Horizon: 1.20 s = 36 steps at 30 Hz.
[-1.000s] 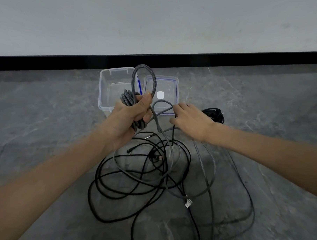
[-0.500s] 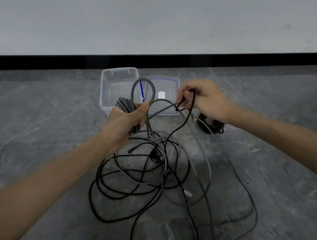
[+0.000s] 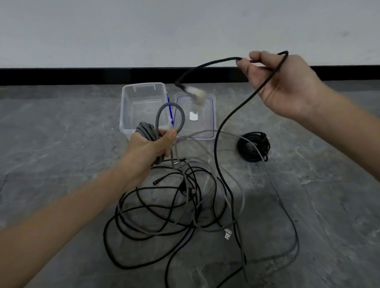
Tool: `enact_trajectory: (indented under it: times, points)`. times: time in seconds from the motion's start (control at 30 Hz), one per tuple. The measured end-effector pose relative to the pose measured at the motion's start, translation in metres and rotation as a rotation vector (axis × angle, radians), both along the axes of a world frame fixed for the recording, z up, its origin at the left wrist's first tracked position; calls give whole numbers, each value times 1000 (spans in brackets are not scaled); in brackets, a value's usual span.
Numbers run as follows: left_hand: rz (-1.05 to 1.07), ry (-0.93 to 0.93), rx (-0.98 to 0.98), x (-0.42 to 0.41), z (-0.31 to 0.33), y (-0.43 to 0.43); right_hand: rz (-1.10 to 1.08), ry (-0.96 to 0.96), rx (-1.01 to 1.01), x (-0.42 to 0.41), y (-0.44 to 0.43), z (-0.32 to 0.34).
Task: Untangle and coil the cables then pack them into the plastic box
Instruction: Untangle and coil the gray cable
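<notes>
At the left, our left hand [image 3: 151, 146] is curled round a coil of grey braided cable [image 3: 145, 130], thumb pressed over the strands; one loop of it stands up above the fist, and a loose grey length trails from the hand down to the floor. Just beyond that hand a clear rectangular plastic box [image 3: 125, 110] stands open on the grey stone floor [image 3: 54, 148]; its clear lid with a blue seal [image 3: 212, 114] lies flat beside it, touching its right side. Below and nearer to us a tangle of thin black and grey cables [image 3: 188, 190] sprawls in overlapping loops on the floor; a silver plug lies at its right edge. From this tangle a black braided cable [image 3: 215, 145] rises to the right; its free end, a blurred pale plug [image 3: 195, 93], hangs in the air above the lid. Further right a small bundle of coiled black cable [image 3: 253, 145] rests on the floor, apart from the box. Our right hand [image 3: 283, 84], raised high, pinches the black braided cable between thumb and forefinger, the cable looped over the fingers.
</notes>
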<state>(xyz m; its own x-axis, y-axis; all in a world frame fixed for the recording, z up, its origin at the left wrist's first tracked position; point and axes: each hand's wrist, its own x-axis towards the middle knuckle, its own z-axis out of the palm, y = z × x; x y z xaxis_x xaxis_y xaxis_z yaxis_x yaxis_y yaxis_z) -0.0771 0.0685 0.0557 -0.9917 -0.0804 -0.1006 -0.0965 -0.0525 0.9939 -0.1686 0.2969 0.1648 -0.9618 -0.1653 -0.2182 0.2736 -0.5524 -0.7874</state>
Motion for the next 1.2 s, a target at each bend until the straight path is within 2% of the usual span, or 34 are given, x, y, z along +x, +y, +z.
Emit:
enact_trajectory:
  times: [0.1, 0.23, 0.33, 0.43, 0.47, 0.53, 0.6, 0.63, 0.77, 0.83, 0.87, 0.97, 1.1, 1.2]
  points:
    - [32, -26, 34, 0, 2, -2, 44, 51, 96, 0, 8, -2]
    - [68, -40, 46, -1, 6, -7, 321, 117, 377, 21, 14, -17]
    - [76, -23, 73, -4, 10, -6, 641, 103, 513, 58, 5, -43]
    - [89, -23, 105, -10, 14, -1, 1028, 102, 519, 108, -15, -81]
    - [87, -18, 114, -13, 16, 1, 1129, 190, 600, 124, -20, -94]
    - [72, -1, 130, -16, 20, 4, 1297, 549, 869, 144, -27, -113]
    - [64, 9, 148, -17, 25, 6, 1294, 857, 1051, 145, -28, -119]
    - [64, 15, 159, -16, 27, 7, 1233, 913, 1099, 139, -27, -120]
    - [49, 27, 183, -15, 31, 7, 757, 773, 1239, 91, -11, -120]
    - [44, 34, 198, -15, 31, 6, 535, 801, 1351, 66, 0, -118]
    - [40, 38, 203, -15, 32, 6, 506, 841, 1422, 57, 7, -116]
    - [25, 59, 201, -16, 34, 4, 717, 894, 1599, 46, 23, -114]
    - [13, 70, 187, -18, 36, 4, 1023, 804, 1543, 54, 20, -118]
    - [-2, 80, 193, -19, 37, 5, 1084, 673, 1476, 61, 13, -116]
